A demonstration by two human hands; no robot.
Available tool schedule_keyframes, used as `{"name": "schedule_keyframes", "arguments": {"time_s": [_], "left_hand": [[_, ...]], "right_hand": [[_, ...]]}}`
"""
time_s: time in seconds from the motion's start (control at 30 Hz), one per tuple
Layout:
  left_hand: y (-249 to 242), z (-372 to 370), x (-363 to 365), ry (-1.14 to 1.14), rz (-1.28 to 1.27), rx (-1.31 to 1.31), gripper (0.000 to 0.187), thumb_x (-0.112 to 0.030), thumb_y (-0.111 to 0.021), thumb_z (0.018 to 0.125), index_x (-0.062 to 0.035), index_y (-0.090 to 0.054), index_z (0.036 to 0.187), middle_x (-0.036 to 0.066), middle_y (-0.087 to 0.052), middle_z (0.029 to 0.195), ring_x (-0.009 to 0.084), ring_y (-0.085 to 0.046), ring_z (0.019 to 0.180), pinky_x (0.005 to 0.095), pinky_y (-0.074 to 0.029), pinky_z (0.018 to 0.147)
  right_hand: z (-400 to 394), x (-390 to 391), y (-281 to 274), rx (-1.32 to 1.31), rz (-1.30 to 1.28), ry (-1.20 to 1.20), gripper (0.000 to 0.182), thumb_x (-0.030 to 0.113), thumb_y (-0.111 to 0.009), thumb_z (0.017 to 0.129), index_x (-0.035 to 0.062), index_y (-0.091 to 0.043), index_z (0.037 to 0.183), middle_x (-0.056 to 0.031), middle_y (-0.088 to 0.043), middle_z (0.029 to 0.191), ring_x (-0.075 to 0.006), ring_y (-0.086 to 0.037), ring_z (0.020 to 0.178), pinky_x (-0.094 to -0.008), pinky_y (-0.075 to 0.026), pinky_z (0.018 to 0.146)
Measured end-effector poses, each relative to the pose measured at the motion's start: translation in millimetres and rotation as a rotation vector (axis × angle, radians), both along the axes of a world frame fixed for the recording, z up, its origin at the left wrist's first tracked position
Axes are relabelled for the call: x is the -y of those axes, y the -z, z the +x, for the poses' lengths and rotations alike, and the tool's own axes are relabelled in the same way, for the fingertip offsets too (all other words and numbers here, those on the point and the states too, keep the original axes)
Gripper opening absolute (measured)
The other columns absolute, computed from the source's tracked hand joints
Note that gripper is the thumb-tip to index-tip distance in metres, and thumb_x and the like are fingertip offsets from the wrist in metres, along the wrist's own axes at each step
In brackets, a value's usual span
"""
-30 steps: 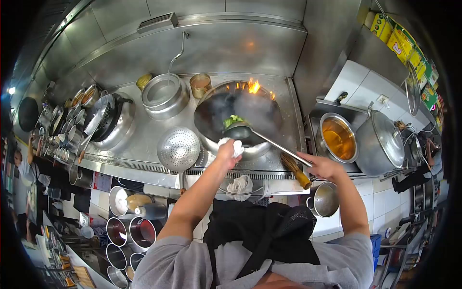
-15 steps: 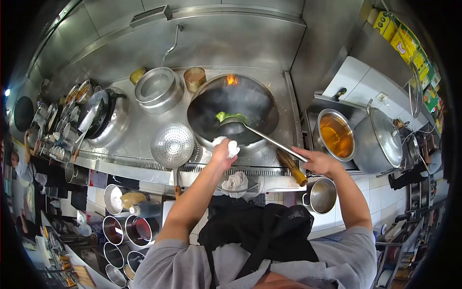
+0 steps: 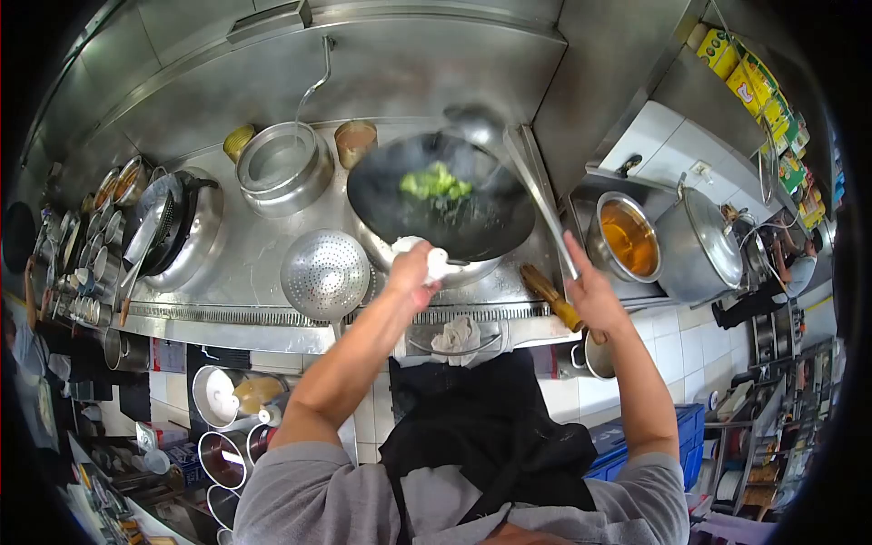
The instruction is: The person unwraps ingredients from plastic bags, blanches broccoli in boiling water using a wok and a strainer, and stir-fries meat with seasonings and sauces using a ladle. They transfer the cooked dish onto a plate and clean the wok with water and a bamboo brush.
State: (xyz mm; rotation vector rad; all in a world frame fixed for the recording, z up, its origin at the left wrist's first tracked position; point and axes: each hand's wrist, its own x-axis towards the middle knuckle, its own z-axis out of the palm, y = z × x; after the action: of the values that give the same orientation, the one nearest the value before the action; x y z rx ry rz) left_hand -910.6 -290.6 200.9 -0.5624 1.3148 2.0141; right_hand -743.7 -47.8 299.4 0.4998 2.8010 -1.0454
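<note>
A dark wok [image 3: 490, 238] sits on the range with steam rising from it. Green leafy vegetables [image 3: 436, 183] show in or just above its middle, slightly blurred. My left hand [image 3: 411, 271] is closed around a folded white cloth [image 3: 438, 265] at the wok's near rim, with a short piece of handle showing beside it. In my right hand [image 3: 595, 298] is the long metal handle of a ladle [image 3: 547, 209]. The ladle's bowl is raised over the wok's far right side, smeared by motion and steam.
A perforated strainer [image 3: 324, 274] lies left of the wok. Behind it stand a lidded-looking metal pot [image 3: 284, 186] and a tin [image 3: 355, 143]. A bamboo brush [image 3: 552, 298] rests near my right hand; beyond is a bowl of amber liquid [image 3: 627, 243]. Other people stand farther off at both sides.
The ladle has lifted from the vegetables toward the wok's far right, its handle now steeper. The vegetables have spread out higher in the wok. The flame at the far rim no longer shows.
</note>
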Motion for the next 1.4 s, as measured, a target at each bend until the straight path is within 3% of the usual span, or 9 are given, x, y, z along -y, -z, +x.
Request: {"name": "schedule_keyframes", "arguments": {"time_s": [0.17,0.27,0.33,0.57,0.7,0.83,1.0,1.17,1.4], "left_hand": [[90,61,-45,-0.265,-0.053,-0.627,0.032,0.005,-0.055,0.078,0.0000,-0.051,0.110,0.007,-0.056,0.092,0.0175,-0.058,0.072,0.0335,-0.050,0.055],[51,24,-47,-0.146,-0.028,-0.463,0.016,-0.003,-0.059,0.081,-0.0037,-0.056,0.097,0.003,-0.057,0.076,0.0163,-0.057,0.060,0.0350,-0.044,0.047],[25,13,-32,-0.011,0.020,-0.226,0.006,-0.012,-0.058,0.085,-0.0068,-0.058,0.088,0.003,-0.059,0.068,0.0171,-0.057,0.055,0.0338,-0.039,0.042],[70,13,-32,-0.042,0.115,0.091,0.016,-0.030,-0.055,0.094,-0.0145,-0.057,0.092,0.001,-0.059,0.072,0.0164,-0.057,0.059,0.0300,-0.035,0.042],[122,-13,-17,0.037,0.201,0.018,0.022,-0.036,-0.059,0.094,-0.0146,-0.057,0.093,-0.001,-0.059,0.074,0.0145,-0.057,0.061,0.0284,-0.037,0.044],[165,11,44,0.077,0.055,-0.347,0.045,-0.024,-0.066,0.091,-0.0043,-0.054,0.129,0.009,-0.063,0.118,0.0185,-0.061,0.104,0.0354,-0.049,0.090],[247,56,105,0.281,-0.308,-0.406,0.058,-0.006,-0.075,0.077,-0.0033,-0.053,0.130,0.014,-0.060,0.124,0.0244,-0.061,0.108,0.0377,-0.049,0.092],[219,85,64,0.079,-1.395,-0.616,0.068,-0.006,-0.079,0.069,-0.0108,-0.054,0.132,0.022,-0.059,0.123,0.0401,-0.054,0.115,0.0473,-0.045,0.097],[-53,155,-22,0.399,0.013,-1.196,0.026,0.004,-0.069,0.080,-0.0082,-0.073,0.103,0.011,-0.066,0.102,0.0259,-0.064,0.095,0.0352,-0.051,0.080]], "right_hand": [[-19,3,43,-0.075,0.484,0.071,0.082,0.011,-0.053,0.094,0.0231,-0.001,0.157,-0.0193,-0.065,0.072,-0.0333,-0.064,0.065,-0.0447,-0.050,0.066],[-23,15,52,0.195,-0.482,0.174,0.071,0.013,-0.051,0.097,0.0247,-0.013,0.156,-0.0085,-0.056,0.070,-0.0179,-0.056,0.057,-0.0333,-0.047,0.054],[-36,9,77,0.169,-1.675,0.285,0.048,0.013,-0.049,0.100,0.0224,-0.034,0.144,-0.0017,-0.045,0.073,-0.0074,-0.043,0.053,-0.0233,-0.039,0.048],[-28,25,110,0.300,-2.276,0.450,0.016,0.019,-0.046,0.103,0.0039,-0.046,0.097,-0.0007,-0.045,0.075,-0.0058,-0.047,0.053,-0.0243,-0.042,0.048],[-27,4,113,0.343,-2.336,0.370,0.026,0.023,-0.046,0.103,0.0044,-0.043,0.085,0.0008,-0.043,0.073,-0.0046,-0.047,0.053,-0.0225,-0.042,0.046],[-29,-27,107,0.153,-2.112,0.325,0.026,0.018,-0.046,0.103,0.0076,-0.049,0.127,0.0005,-0.042,0.078,-0.0034,-0.042,0.049,-0.0199,-0.042,0.046],[-31,-86,108,0.191,-1.800,0.281,0.050,0.010,-0.049,0.099,0.0244,-0.038,0.146,-0.0013,-0.042,0.081,-0.0032,-0.038,0.048,-0.0201,-0.036,0.042],[-73,-146,122,0.343,-1.712,0.212,0.065,0.009,-0.051,0.098,0.0279,-0.023,0.153,-0.0029,-0.044,0.079,-0.0055,-0.040,0.048,-0.0234,-0.039,0.043],[-141,-122,112,0.473,-1.575,-0.101,0.065,0.006,-0.044,0.099,0.0268,-0.018,0.155,-0.0034,-0.042,0.078,-0.0046,-0.039,0.045,-0.0207,-0.038,0.039]]}}
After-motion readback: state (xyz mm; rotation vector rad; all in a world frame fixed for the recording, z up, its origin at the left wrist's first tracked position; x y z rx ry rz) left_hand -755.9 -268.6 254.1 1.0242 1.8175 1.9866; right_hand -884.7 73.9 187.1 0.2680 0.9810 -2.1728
